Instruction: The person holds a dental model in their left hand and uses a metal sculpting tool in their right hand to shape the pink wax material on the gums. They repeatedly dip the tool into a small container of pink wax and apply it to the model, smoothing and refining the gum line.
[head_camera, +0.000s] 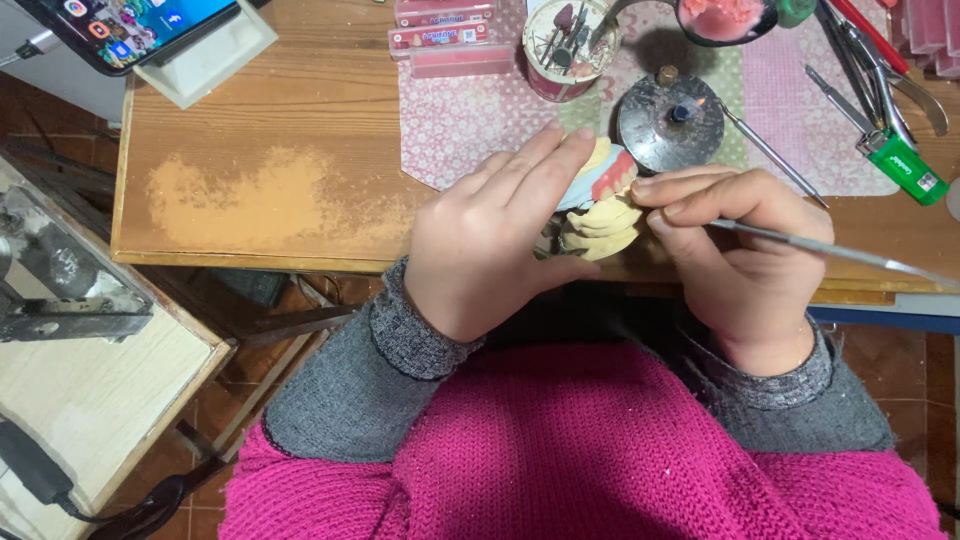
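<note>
- The left hand (492, 240) is wrapped around a dental model (603, 212), fingers stretched over its top and thumb under it, holding it just above the near edge of the wooden table (270, 130).
- The right hand (738, 248) pinches a thin metal tool (830, 250) between thumb and fingertips; the handle runs out to the right, and its working end is hidden behind the fingers at the model.
- The model is a pale yellow plaster cast with a light blue part above, and a strip of pink wax set with white teeth shows between the two hands.
- Just beyond the model stands a small round metal burner (670, 122) with a tiny flame, on a pink dotted cloth (460, 120).
- Further back on the cloth are a round cup of burs (568, 45) and flat pink boxes (450, 38); to the right lie pliers (875, 60) and a green lighter (906, 168).
- The tabletop is worn light in a patch at the left; a phone (120, 25) leans in a white stand at the back corner.
- Below the table is a reddish tiled floor, and a lower pale bench (90, 390) stands to the left.
- Grey cuffs and a magenta knitted sweater (580, 450) fill the bottom of the view.
</note>
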